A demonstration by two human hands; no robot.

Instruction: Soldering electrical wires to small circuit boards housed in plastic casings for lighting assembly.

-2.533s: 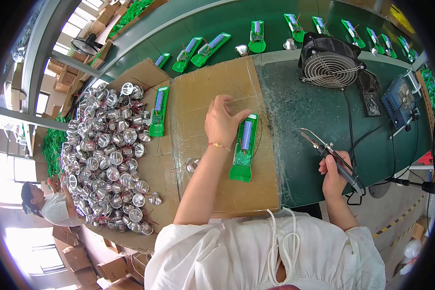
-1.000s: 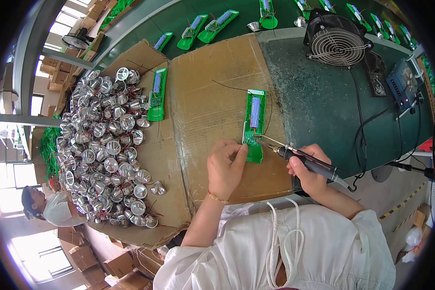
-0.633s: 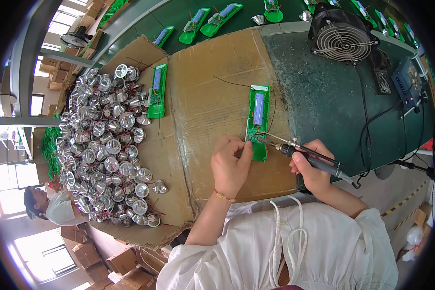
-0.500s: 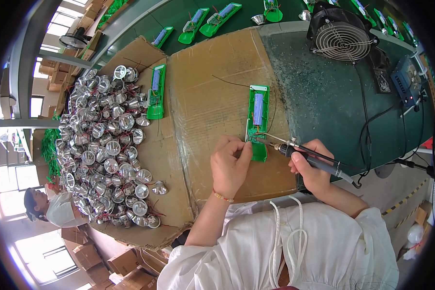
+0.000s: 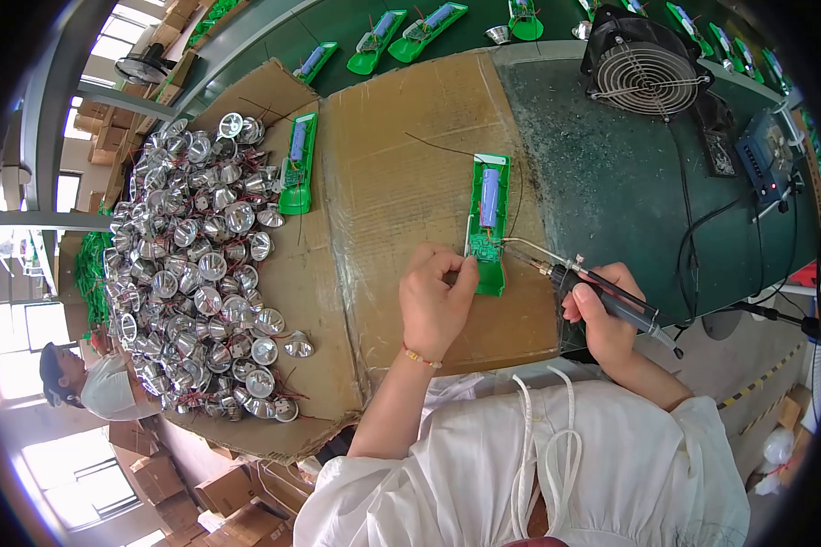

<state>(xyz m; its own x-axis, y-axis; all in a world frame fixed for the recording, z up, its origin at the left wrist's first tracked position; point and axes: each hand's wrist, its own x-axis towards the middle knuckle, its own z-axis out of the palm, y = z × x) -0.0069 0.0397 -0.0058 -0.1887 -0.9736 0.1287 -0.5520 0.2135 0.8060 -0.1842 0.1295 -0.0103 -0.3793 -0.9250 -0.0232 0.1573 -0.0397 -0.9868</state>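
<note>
My right fingers (image 5: 589,302), wrapped round the soldering iron (image 5: 631,314), have drawn it back from the green housing (image 5: 491,279) on the cardboard (image 5: 410,201), presumably ending contact; my left fingers (image 5: 465,281) press together at its edge, anything pinched indistinct.

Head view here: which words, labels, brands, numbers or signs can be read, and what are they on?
None can be read for certain.
Blue box: any marks on its front are too small to read.
Cardboard: no lettering can be made out.
Board beside the battery: any print is too small to tell.
Battery: no text shows clearly.
Iron: no lettering can be made out.
</note>
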